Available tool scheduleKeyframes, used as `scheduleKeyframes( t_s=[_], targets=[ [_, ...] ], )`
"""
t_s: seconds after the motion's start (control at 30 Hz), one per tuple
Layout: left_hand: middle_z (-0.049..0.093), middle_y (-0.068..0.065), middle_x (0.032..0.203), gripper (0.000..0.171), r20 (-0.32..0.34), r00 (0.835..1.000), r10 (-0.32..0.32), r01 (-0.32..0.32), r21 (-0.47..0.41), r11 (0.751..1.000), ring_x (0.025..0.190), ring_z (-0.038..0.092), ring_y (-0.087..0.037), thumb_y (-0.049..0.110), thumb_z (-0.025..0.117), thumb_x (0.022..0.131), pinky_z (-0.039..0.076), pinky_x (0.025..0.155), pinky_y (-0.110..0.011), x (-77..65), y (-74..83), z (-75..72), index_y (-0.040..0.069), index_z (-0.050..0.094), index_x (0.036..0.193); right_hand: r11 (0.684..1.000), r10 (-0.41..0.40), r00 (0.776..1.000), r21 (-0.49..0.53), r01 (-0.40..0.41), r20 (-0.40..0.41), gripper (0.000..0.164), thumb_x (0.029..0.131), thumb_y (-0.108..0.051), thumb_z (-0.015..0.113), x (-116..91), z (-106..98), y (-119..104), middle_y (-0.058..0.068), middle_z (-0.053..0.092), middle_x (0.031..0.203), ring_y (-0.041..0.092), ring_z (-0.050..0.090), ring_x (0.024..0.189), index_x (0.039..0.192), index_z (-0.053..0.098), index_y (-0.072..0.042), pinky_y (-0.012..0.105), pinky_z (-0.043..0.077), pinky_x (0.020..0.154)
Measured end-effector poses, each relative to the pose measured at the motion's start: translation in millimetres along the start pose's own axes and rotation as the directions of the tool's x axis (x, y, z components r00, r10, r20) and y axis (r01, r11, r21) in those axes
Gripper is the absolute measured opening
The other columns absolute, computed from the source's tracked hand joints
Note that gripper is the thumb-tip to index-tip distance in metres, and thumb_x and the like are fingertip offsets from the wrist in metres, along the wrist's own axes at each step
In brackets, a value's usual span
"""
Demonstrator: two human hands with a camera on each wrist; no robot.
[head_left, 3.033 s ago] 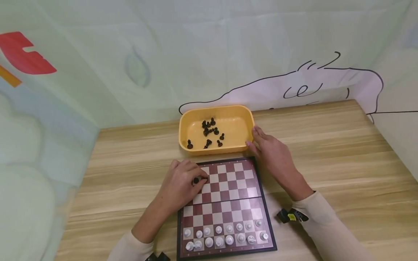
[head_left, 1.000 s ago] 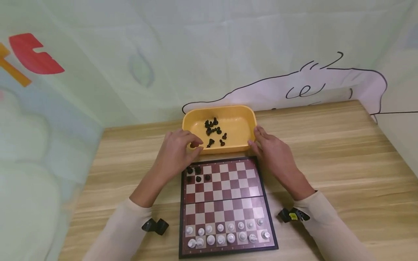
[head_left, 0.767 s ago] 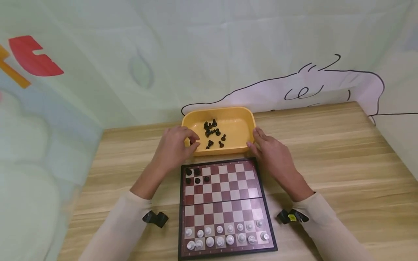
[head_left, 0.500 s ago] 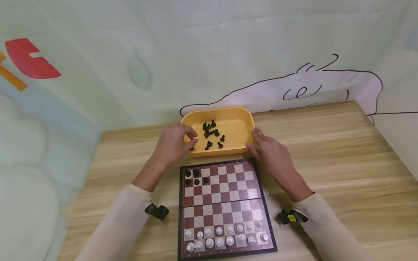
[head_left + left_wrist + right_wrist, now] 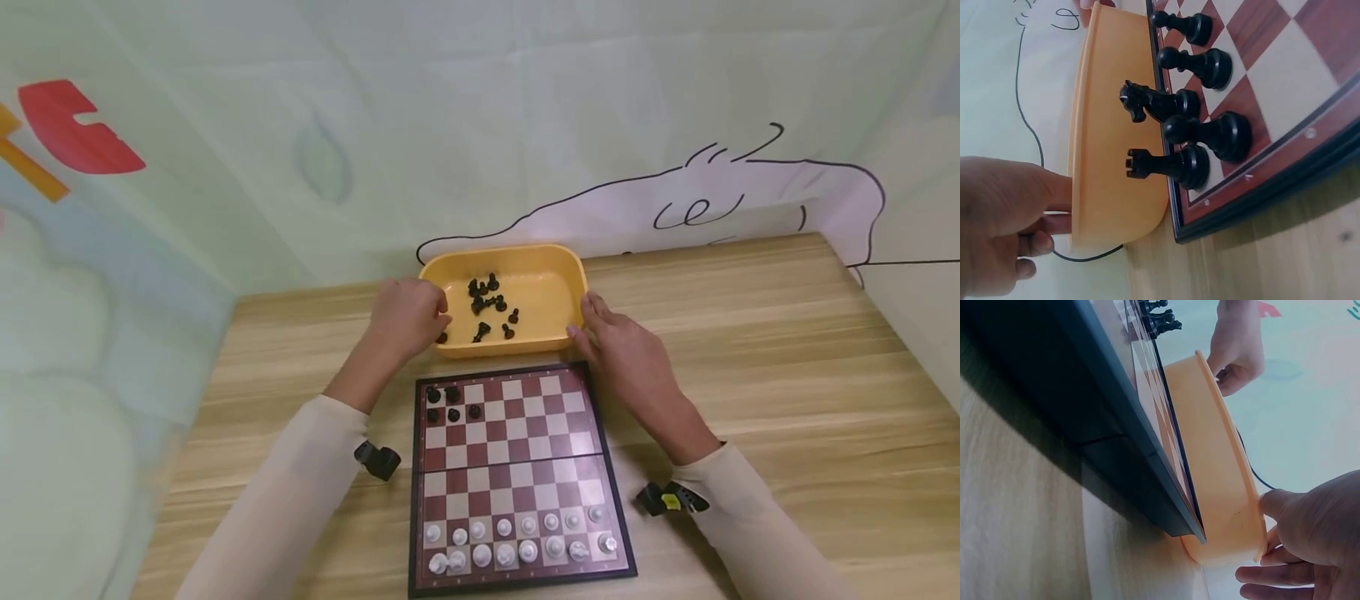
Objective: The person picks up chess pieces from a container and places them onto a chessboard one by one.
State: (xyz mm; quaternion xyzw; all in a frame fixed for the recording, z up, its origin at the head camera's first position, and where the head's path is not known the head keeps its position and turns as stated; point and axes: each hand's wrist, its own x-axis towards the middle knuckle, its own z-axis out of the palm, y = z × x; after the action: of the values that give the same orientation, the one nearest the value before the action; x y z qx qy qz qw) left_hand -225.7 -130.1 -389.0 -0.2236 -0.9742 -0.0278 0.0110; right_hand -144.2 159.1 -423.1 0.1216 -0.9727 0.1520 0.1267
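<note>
In the head view, my left hand (image 5: 407, 317) reaches over the left end of the yellow tray (image 5: 551, 340) with its fingers bent down inside. A black chess piece (image 5: 442, 337) shows just below those fingers; the tray wall hides the fingertips in the left wrist view, so a pinch cannot be made out. My right hand (image 5: 633, 350) holds the tray's right end, thumb against the front corner. Several other black pieces (image 5: 482, 332) lie in the tray. On the chessboard (image 5: 525, 475), black pieces, among them a rook (image 5: 1166, 165), a knight (image 5: 1157, 103) and pawns (image 5: 1210, 134), stand at the far left corner.
White chess pieces (image 5: 527, 551) fill the two near rows of the board. Wooden tabletop (image 5: 787, 375) extends to both sides. Behind the tray hangs a pale printed cloth (image 5: 480, 125), close to its back wall.
My left hand has gone from the board to the tray, leaving a black pawn standing in the second row. Its fingers have since dipped and drawn closer together. The right hand stays on the tray.
</note>
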Motion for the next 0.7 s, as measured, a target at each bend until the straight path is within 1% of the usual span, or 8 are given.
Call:
scheduleKeyframes(
  t_s=[0.1, 0.2, 0.27, 0.37, 0.5, 0.6, 0.7],
  targets=[
    [0.051, 0.004, 0.059, 0.024, 0.06, 0.998, -0.013, 0.008, 0.084, 0.996, 0.061, 0.046, -0.017, 0.027, 0.069, 0.083, 0.034, 0.066, -0.037, 6.8, 3.3, 3.1, 0.013, 0.062, 0.064, 1.0, -0.008, 1.0, -0.008, 0.008, -0.008, 0.059, 0.097, -0.043, 0.048, -1, 1, 1, 0.014, 0.043, 0.141, 0.035, 0.055, 0.109, 0.139, 0.043, -0.002, 0.047, 0.051, 0.077],
    [0.044, 0.002, 0.055, 0.03, 0.087, 0.996, -0.026, 0.01, 0.17, 0.985, 0.058, 0.041, -0.019, 0.023, 0.066, 0.083, 0.032, 0.062, -0.036, 12.5, 7.2, 5.8, 0.014, 0.051, 0.059, 1.0, -0.017, 1.0, -0.015, 0.017, -0.021, 0.058, 0.097, -0.043, 0.047, -1, 2, 2, 0.014, 0.044, 0.14, 0.035, 0.055, 0.108, 0.139, 0.044, -0.002, 0.047, 0.051, 0.077],
    [0.048, 0.0, 0.059, 0.024, 0.08, 0.996, -0.033, 0.015, 0.218, 0.976, 0.06, 0.045, -0.02, 0.019, 0.064, 0.082, 0.033, 0.062, -0.036, 15.1, 9.7, 7.7, 0.015, 0.052, 0.062, 1.0, -0.018, 0.999, -0.017, 0.018, -0.026, 0.058, 0.097, -0.043, 0.047, -1, 2, 3, 0.014, 0.044, 0.14, 0.035, 0.056, 0.107, 0.138, 0.044, -0.002, 0.047, 0.051, 0.077],
    [0.053, -0.002, 0.064, 0.018, 0.088, 0.995, -0.043, 0.019, 0.264, 0.964, 0.063, 0.048, -0.021, 0.012, 0.059, 0.083, 0.033, 0.064, -0.036, 18.5, 12.8, 10.1, 0.014, 0.054, 0.066, 1.0, -0.02, 1.0, -0.017, 0.02, -0.023, 0.058, 0.098, -0.043, 0.046, -1, 2, 4, 0.014, 0.044, 0.14, 0.035, 0.056, 0.107, 0.139, 0.043, -0.002, 0.047, 0.051, 0.076],
    [0.054, -0.002, 0.065, 0.021, 0.107, 0.993, -0.038, 0.005, 0.292, 0.956, 0.064, 0.047, -0.02, 0.005, 0.055, 0.084, 0.031, 0.064, -0.035, 20.2, 15.8, 12.1, 0.015, 0.055, 0.066, 1.0, -0.023, 0.999, -0.021, 0.023, -0.026, 0.058, 0.098, -0.043, 0.046, -2, 4, 4, 0.014, 0.044, 0.14, 0.035, 0.056, 0.107, 0.138, 0.044, -0.002, 0.047, 0.051, 0.076],
    [0.053, -0.001, 0.065, 0.02, 0.121, 0.992, -0.034, -0.004, 0.297, 0.955, 0.065, 0.047, -0.019, 0.004, 0.055, 0.082, 0.031, 0.065, -0.035, 21.0, 17.8, 12.5, 0.016, 0.056, 0.066, 1.0, -0.02, 0.999, -0.024, 0.019, -0.031, 0.057, 0.097, -0.043, 0.047, -1, 4, 4, 0.013, 0.045, 0.14, 0.034, 0.057, 0.106, 0.138, 0.045, -0.002, 0.046, 0.051, 0.076],
    [0.054, -0.001, 0.066, 0.015, 0.146, 0.989, -0.039, -0.005, 0.292, 0.956, 0.067, 0.047, -0.019, 0.005, 0.058, 0.081, 0.032, 0.068, -0.036, 21.5, 20.0, 12.6, 0.015, 0.056, 0.069, 1.0, -0.015, 1.0, -0.024, 0.015, -0.027, 0.057, 0.097, -0.043, 0.047, 0, 4, 4, 0.013, 0.045, 0.14, 0.034, 0.058, 0.104, 0.138, 0.045, -0.003, 0.046, 0.052, 0.075]
  ],
)
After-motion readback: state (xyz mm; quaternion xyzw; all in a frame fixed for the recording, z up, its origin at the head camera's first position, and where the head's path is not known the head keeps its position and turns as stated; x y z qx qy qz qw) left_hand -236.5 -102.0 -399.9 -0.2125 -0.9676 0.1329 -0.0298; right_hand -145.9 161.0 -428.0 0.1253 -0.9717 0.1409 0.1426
